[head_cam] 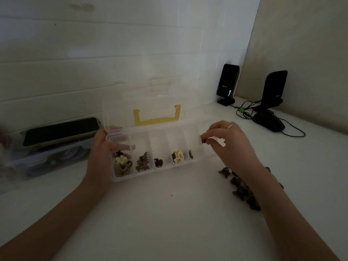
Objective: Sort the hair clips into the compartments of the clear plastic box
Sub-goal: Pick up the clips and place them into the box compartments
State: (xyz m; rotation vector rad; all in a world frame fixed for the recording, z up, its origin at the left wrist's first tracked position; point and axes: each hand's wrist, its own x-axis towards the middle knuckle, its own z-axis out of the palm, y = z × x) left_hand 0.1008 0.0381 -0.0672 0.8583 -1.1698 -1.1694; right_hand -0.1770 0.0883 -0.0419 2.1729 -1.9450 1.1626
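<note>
The clear plastic box (160, 170) lies open on the white table, its lid with a yellow handle (157, 120) tilted back. Five compartments hold clips: a brown and cream heap (122, 164) at the far left, brown clips (143, 162), one dark clip (158, 162), a cream clip (178, 157), and a dark clip (191, 154) at the far right. My left hand (102, 147) grips the box's left end, fingers inside the left compartment. My right hand (226, 140) pinches a small dark clip (204, 141) beside the box's right edge. A pile of loose brown clips (243, 191) lies under my right forearm.
A second clear box (47, 157) with a dark phone (62, 130) on top stands at the left against the wall. Two black speakers (227, 84) (274, 89), a black mouse (269, 122) and cables sit at the back right corner.
</note>
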